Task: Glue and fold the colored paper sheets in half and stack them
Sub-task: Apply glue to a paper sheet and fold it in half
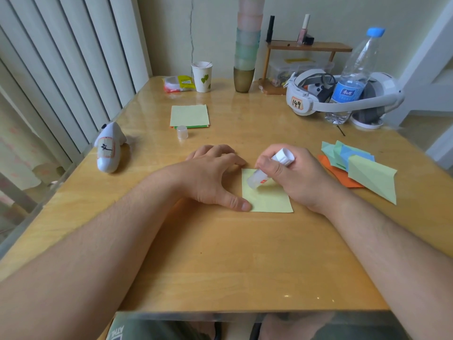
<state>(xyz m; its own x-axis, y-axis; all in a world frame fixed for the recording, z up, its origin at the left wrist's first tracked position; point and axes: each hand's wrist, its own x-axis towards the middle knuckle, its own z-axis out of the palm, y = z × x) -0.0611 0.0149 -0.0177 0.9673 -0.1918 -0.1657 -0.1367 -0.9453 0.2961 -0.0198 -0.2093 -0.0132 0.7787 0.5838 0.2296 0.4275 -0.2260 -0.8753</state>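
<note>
1. Right hand (291, 179) grips the glue stick (269, 169), its tip on the yellow sheet (266, 198) at mid-bench (220, 253).
2. Left hand (213, 176), fingers spread, presses the sheet's left edge.
3. Folded sheets (360, 168) lie right.

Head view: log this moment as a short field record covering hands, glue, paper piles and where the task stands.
left hand: left hand pressed flat on the table, thumb on the sheet's left edge
right hand: right hand grips the glue stick, tip on the yellow sheet
cap: glue cap off, standing near the unfolded stack
folded pile: folded papers heaped to the right
stage: gluing; this sheet not yet folded
</note>
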